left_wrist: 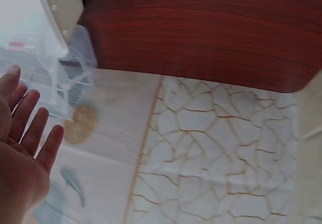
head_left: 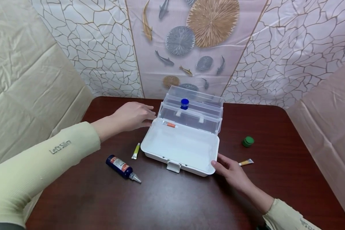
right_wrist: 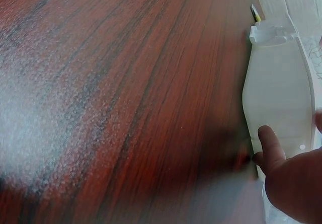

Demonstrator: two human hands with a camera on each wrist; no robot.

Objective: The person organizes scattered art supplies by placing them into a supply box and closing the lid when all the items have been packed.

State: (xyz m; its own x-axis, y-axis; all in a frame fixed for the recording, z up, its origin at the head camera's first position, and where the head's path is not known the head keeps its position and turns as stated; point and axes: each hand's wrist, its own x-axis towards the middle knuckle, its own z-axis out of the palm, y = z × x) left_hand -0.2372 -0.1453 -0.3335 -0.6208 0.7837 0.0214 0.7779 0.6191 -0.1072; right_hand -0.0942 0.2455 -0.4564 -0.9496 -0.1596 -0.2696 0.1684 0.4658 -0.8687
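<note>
Here, 1 hand (right) on box

Tbl glare, wrist pics soft.

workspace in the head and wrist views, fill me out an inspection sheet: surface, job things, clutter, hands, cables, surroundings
Surface: dark red-brown table, glare near the front.
Job's things: white box, open; clear trays raised at its back, with blue jar; orange-red tube inside the box.
Clutter: blue bottle lying down and yellow-green tube left; green jar and yellow tube right.
Left hand: open beside the box; contact unclear.
Right hand: grips the box's front right corner.
Cables: nothing seen.
Surroundings: patterned backdrop, beige side sheets.
</note>
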